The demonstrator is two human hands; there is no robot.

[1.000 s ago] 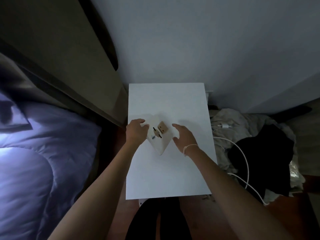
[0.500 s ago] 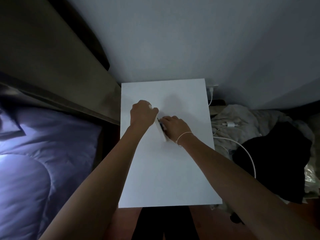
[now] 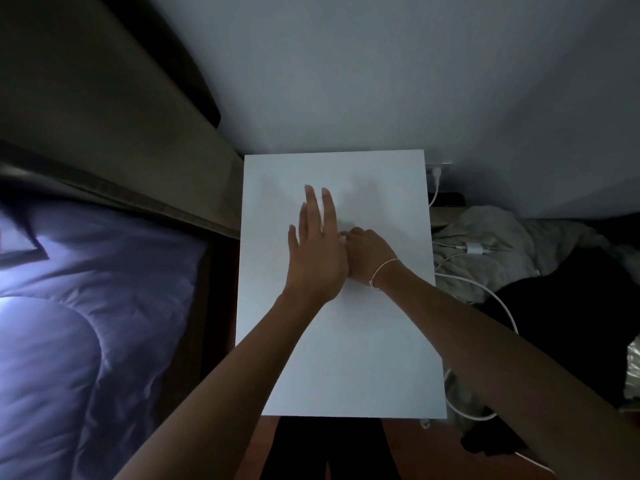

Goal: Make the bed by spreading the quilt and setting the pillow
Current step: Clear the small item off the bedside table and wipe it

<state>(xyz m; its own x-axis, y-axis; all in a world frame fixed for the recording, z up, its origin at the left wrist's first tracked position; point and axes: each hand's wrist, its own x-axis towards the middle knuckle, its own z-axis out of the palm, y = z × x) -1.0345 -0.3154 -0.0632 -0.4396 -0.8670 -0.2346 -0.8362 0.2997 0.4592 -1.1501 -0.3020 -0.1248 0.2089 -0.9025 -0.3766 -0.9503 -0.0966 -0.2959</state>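
The lavender quilt lies rumpled on the bed at the left, lit brightly near the left edge. A flat dark-edged corner, possibly the pillow, shows at the far left. Both of my hands are over the white bedside table, away from the bed. My left hand is flat with its fingers stretched out and apart. My right hand, with a thin bracelet on the wrist, is curled tight against the left one. The small white object seen earlier is hidden, and I cannot tell whether the right hand holds it.
The dark headboard runs diagonally between bed and table. A white charger and cable lie on a heap of light and black clothes to the right. A pale wall stands behind the table.
The small white object that both hands were handling has gone out of sight. My left hand has opened flat and slid forward; my right hand has curled against it.
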